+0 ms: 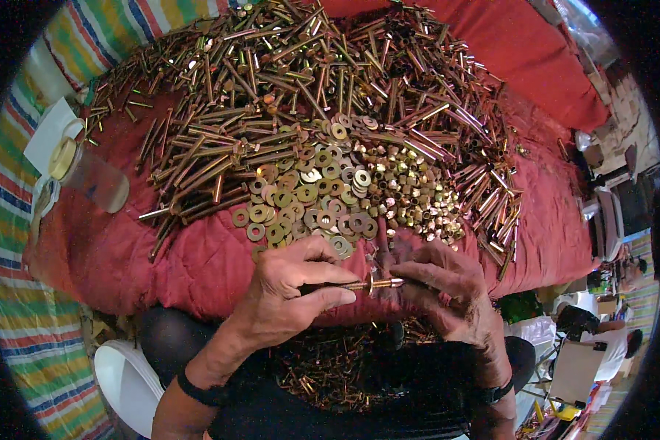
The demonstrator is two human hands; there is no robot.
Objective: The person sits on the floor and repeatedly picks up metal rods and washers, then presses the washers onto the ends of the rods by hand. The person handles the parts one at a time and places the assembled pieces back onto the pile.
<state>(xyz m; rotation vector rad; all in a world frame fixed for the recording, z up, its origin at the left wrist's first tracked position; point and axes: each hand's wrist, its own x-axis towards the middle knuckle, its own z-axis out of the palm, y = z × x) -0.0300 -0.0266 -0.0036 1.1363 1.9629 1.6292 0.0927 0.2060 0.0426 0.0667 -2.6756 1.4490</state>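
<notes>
My left hand (pixel 290 286) pinches a brass-coloured bolt (pixel 359 285) between thumb and forefinger, holding it level above the front edge of the red cloth. A round washer (pixel 371 283) sits around the bolt, about midway between my hands. The fingers of my right hand (pixel 451 290) close on the bolt's bright right end; whether they also hold a small nut there is hidden. Just beyond my hands lie a heap of flat washers (pixel 301 194) and, to its right, a heap of small shiny nuts (pixel 411 191).
Long metal bolts and rods (pixel 271 66) pile up across the far side of the red cloth (pixel 198 271). A clear jar (pixel 99 180) with a yellowish lid lies at the left. More metal pieces (pixel 337 374) fill the space below my hands. A white chair (pixel 128 378) stands lower left.
</notes>
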